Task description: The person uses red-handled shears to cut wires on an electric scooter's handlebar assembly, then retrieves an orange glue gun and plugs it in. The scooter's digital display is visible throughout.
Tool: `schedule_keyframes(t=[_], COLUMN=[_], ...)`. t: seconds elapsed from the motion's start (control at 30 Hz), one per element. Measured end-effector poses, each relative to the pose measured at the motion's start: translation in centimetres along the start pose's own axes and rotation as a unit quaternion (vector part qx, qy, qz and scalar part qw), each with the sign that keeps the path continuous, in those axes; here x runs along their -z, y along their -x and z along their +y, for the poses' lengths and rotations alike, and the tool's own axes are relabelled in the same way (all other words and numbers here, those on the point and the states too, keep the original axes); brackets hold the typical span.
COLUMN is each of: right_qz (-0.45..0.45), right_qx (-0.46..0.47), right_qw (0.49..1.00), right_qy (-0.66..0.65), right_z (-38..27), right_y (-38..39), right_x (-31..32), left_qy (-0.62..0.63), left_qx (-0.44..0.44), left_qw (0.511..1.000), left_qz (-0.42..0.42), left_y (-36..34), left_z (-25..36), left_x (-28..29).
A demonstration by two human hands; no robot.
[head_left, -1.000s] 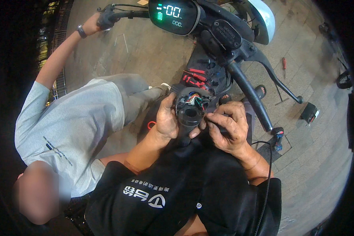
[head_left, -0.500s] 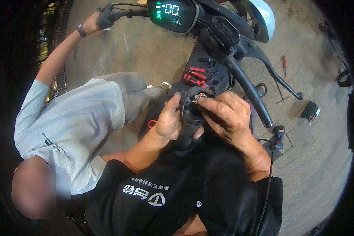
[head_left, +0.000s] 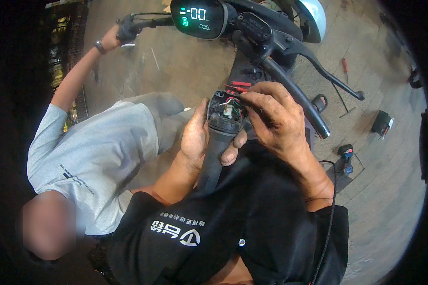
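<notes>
My left hand (head_left: 195, 135) is wrapped around a black handlebar grip (head_left: 215, 154) that is detached from the bar. At the grip's upper end sits an opened switch housing (head_left: 216, 121), with thin coloured wires (head_left: 229, 101) and a pale connector (head_left: 228, 111) inside. My right hand (head_left: 278, 116) is closed, thumb and forefinger pinched at the housing's upper right edge beside the wires. What the fingertips hold is hidden. Just beyond is the bare black handlebar end (head_left: 295, 95) of an electric scooter, with its brake lever (head_left: 321, 69).
A lit display (head_left: 198, 18) tops the handlebar. At left, a person in a grey shirt (head_left: 100, 156) grips the other handlebar end. Red-handled tools (head_left: 241, 84) lie behind the housing. On the paving are a screwdriver (head_left: 345, 65), a black box (head_left: 381, 123) and a cordless drill (head_left: 347, 159).
The switch housing has turned, and its wired inside now faces up toward me. My right hand has shifted slightly upward, fingers still pinched. The whole view has moved a little.
</notes>
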State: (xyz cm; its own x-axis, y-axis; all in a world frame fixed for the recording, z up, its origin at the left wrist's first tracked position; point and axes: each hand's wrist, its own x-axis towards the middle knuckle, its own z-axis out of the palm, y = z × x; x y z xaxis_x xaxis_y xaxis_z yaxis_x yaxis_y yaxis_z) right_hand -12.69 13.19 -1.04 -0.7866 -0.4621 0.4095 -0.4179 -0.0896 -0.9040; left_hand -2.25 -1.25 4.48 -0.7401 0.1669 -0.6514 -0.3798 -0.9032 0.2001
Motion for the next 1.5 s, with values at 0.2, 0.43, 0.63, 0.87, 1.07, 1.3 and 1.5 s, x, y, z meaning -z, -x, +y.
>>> schedule_keyframes(t=[0.2, 0.43, 0.63, 0.87, 1.07, 1.3, 1.5], right_qz=[-0.020, -0.015, -0.028, -0.075, -0.099, -0.066, -0.062], right_qx=[-0.015, -0.018, 0.006, 0.054, 0.064, 0.092, 0.090], right_qw=[1.000, 1.000, 0.999, 0.996, 0.993, 0.994, 0.994], right_qy=[-0.011, -0.018, -0.017, 0.008, 0.027, 0.011, 0.013], right_z=[-0.3, -0.3, -0.1, -0.4, -0.5, 0.6, 0.6], right_y=[-0.3, -0.4, -0.3, -0.2, -0.4, -0.1, 0.0], right_x=[0.4, 0.4, 0.4, 0.8, 1.2, 0.3, 0.2], left_qy=[0.048, 0.038, -0.068, -0.163, -0.192, -0.146, -0.154], left_qx=[0.033, 0.024, -0.029, -0.070, -0.083, -0.131, -0.138], left_qw=[0.998, 0.998, 0.997, 0.983, 0.978, 0.980, 0.978], left_qz=[-0.034, -0.033, 0.013, 0.044, 0.016, 0.040, 0.035], left_y=[0.0, -0.2, -0.2, -0.4, -0.4, -1.2, -1.3], left_z=[0.3, 0.1, -0.4, -1.5, -1.5, -2.0, -2.1], left_x=[0.0, 0.2, 0.3, 1.2, 1.7, 1.4, 1.6])
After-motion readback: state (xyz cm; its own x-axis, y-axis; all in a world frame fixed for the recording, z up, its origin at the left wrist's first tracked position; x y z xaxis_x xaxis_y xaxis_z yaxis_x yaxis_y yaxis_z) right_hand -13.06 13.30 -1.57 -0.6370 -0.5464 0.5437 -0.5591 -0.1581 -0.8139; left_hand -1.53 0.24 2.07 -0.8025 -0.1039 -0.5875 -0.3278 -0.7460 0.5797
